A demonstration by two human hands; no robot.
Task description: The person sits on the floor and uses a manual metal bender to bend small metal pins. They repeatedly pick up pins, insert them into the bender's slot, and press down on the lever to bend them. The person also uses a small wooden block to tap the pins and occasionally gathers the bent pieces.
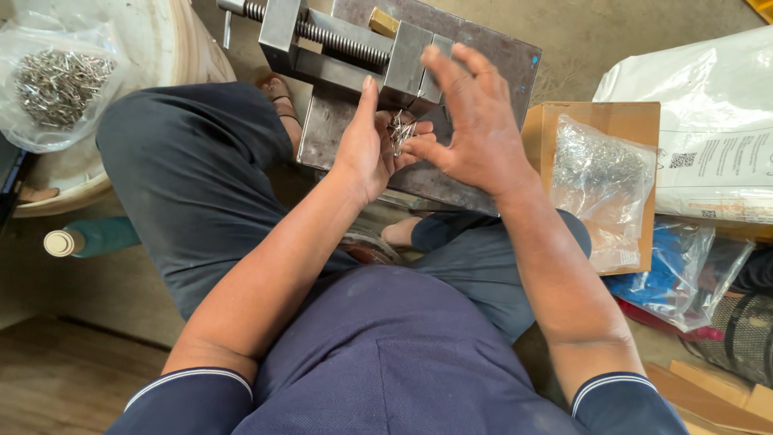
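The person is sitting on the floor with both hands raised over a steel vise (346, 44), and a small cluster of thin metal wire pieces (400, 129) is lying between the two palms, just near of the vise's sliding block. The left hand (366, 149) is cupping the cluster from the left, its fingers curling under and around it and its thumb pointing far, toward the vise; the pieces are resting against these fingers, so this hand is the nearer one and is carrying them. The right hand (475, 121) is coming in from the right with its upper fingers spread and fanned toward the vise, while its thumb and lowest finger are reaching left to the cluster; whether they are pinching a piece or only touching it is hard to tell. The pieces are looking bright, silvery and tangled, standing roughly upright, too fine to count. The vise's long screw is running from far left toward near right across a grey steel plate (499, 56). A clear bag of similar pieces (56, 84) is lying far left, and another clear bag (600, 173) is resting on a cardboard box (636, 121) at right.
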